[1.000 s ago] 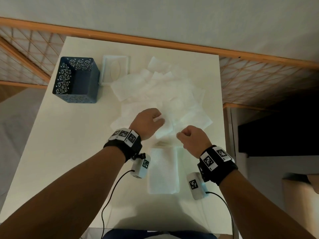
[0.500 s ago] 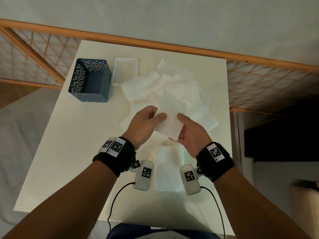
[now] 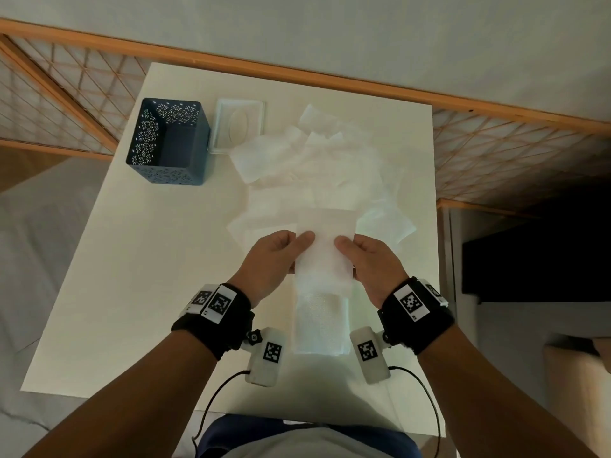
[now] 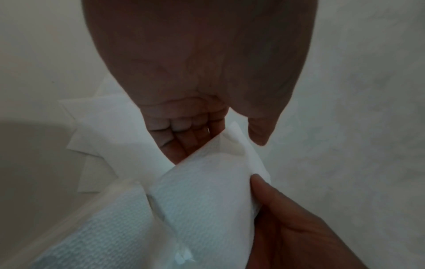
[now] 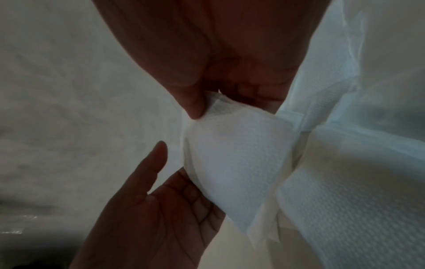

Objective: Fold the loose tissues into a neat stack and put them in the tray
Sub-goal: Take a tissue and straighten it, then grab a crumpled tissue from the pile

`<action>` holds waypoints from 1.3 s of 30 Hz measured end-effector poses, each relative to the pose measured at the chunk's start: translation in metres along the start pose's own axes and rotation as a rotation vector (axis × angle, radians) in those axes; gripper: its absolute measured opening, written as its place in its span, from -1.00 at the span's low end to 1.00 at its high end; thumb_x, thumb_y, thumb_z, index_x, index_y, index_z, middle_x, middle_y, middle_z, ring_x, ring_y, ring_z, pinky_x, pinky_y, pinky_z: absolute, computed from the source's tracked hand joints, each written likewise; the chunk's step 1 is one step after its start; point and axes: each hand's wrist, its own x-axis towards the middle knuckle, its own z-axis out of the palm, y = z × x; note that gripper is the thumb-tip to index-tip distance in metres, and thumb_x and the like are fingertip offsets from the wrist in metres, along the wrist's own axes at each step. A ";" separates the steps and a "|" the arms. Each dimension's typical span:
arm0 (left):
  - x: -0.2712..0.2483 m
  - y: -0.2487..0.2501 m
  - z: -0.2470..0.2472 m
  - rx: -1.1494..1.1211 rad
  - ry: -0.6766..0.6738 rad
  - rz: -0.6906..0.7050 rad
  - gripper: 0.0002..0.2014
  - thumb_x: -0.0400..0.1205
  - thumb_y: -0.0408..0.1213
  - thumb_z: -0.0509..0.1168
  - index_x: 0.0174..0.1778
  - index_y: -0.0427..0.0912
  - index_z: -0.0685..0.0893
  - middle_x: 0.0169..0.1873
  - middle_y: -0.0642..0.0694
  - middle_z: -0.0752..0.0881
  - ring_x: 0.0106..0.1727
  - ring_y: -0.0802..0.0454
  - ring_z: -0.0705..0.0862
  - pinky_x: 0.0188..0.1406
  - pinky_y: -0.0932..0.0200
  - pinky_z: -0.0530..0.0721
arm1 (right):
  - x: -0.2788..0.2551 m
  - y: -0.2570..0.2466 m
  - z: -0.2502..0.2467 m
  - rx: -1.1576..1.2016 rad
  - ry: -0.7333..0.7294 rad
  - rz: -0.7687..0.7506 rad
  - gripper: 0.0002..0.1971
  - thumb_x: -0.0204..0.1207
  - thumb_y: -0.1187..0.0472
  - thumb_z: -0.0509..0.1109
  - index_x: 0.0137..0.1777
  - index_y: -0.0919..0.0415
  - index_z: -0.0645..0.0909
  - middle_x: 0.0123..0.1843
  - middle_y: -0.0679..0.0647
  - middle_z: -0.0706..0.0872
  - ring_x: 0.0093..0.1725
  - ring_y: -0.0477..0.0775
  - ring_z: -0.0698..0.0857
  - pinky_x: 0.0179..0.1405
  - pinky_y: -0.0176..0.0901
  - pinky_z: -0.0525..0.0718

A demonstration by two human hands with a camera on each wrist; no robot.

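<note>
Two hands hold one tissue (image 3: 325, 246) over the near stack (image 3: 321, 327): left hand (image 3: 276, 259) and right hand (image 3: 370, 262) pinch its side edges. Farther, loose tissues (image 3: 317, 166) spread across the counter (image 3: 139, 259); bare counter lies left.

Dim, soft indoor light leaves the head view muted, with wide-angle bending at its edges and a near-black corner at right. Both wrist views are darker and grainy, the palms in shadow, the nearest tissue (image 5: 236, 163) soft and slightly blurred.
</note>
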 end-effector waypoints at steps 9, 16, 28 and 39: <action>-0.020 -0.035 0.008 -0.071 0.021 -0.117 -0.88 0.75 -0.31 0.45 -0.01 -0.32 0.74 -0.08 -0.21 0.89 -0.11 -0.15 0.88 -0.09 -0.07 0.85 | -0.021 0.035 -0.004 -0.279 -0.024 0.015 -0.78 0.56 0.02 0.53 0.03 0.17 0.77 -0.02 0.15 0.88 0.03 0.31 0.85 0.01 0.21 0.83; -0.018 -0.071 0.012 0.206 0.164 -0.126 -0.83 0.61 -0.26 0.57 -0.13 -0.23 0.73 -0.32 -0.06 0.82 -0.36 0.01 0.73 -0.28 0.02 0.75 | -0.026 0.068 -0.006 -0.499 0.048 0.044 -0.89 0.58 0.15 0.54 -0.08 0.15 0.68 -0.19 0.07 0.82 -0.33 -0.01 0.72 -0.35 -0.12 0.69; -0.013 -0.087 0.023 0.444 0.252 -0.089 -0.80 0.59 -0.12 0.56 0.00 0.00 0.68 -0.17 0.04 0.76 -0.15 0.09 0.72 -0.25 0.26 0.56 | -0.021 0.091 -0.003 -0.599 0.167 0.148 -0.87 0.59 0.09 0.51 -0.14 0.08 0.68 -0.20 -0.06 0.79 -0.16 0.06 0.78 -0.18 -0.14 0.68; 0.013 -0.065 -0.007 0.568 0.362 -0.037 -0.74 0.72 0.08 0.40 0.05 -0.06 0.66 -0.11 0.09 0.73 -0.12 0.18 0.67 -0.27 0.31 0.49 | -0.020 0.091 -0.003 -0.642 0.189 0.179 -0.76 0.56 0.00 0.51 -0.15 0.13 0.60 -0.24 -0.03 0.71 -0.25 0.01 0.65 -0.27 -0.14 0.58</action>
